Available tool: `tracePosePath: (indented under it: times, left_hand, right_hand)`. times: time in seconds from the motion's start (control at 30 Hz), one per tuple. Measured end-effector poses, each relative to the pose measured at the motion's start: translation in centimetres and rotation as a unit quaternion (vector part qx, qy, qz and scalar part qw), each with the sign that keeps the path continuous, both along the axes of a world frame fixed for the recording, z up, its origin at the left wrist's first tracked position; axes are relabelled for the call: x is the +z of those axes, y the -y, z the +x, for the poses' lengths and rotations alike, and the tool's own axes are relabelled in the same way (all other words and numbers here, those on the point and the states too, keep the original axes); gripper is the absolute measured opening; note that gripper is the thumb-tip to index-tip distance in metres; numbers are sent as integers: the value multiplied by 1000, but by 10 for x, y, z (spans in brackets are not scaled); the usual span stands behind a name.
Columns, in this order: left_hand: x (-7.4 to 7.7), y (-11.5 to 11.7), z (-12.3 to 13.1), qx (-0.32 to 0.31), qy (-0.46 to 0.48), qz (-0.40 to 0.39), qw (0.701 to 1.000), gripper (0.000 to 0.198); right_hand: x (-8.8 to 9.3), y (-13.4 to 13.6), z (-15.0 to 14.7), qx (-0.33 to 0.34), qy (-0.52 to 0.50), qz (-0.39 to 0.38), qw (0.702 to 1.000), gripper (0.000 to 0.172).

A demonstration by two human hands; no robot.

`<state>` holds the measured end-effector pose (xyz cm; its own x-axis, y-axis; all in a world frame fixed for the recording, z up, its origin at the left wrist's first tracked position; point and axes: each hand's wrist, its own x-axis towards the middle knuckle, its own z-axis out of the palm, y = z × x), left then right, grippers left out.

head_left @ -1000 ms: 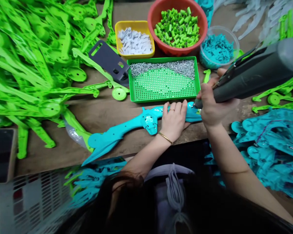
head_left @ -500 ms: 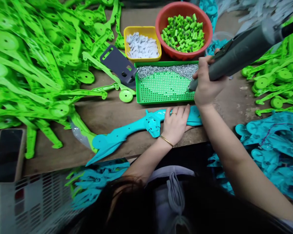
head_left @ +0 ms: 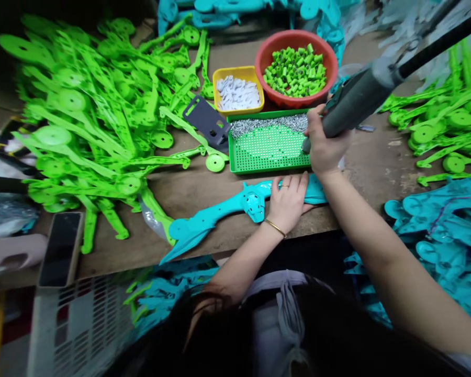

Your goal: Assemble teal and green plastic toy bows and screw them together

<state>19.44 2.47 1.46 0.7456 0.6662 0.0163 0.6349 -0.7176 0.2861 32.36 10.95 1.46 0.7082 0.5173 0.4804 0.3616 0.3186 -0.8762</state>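
Observation:
My left hand lies flat, fingers together, pressing a long teal plastic toy part onto the wooden bench near its front edge. My right hand is wrapped round a grey power screwdriver, whose tip rests at the right side of the green perforated tray. A band of small silver screws fills the tray's far side.
A red bowl of green tubes and a yellow tub of white pieces stand behind the tray. Green plastic parts pile up left and far right, teal parts at right. A phone lies at left. A dark grey plate sits beside the tray.
My right hand lifted the screwdriver from the teal part and carried it up to the screw tray. The left hand stayed on the teal part. The view shifted to the left.

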Motion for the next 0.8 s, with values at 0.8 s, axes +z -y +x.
tracePosePath:
  times: [0.8]
  left_hand:
    - [-15,0,12,-58,48,38,996,63]
  right_hand:
    - [23,133,11,1,16,64,998,37]
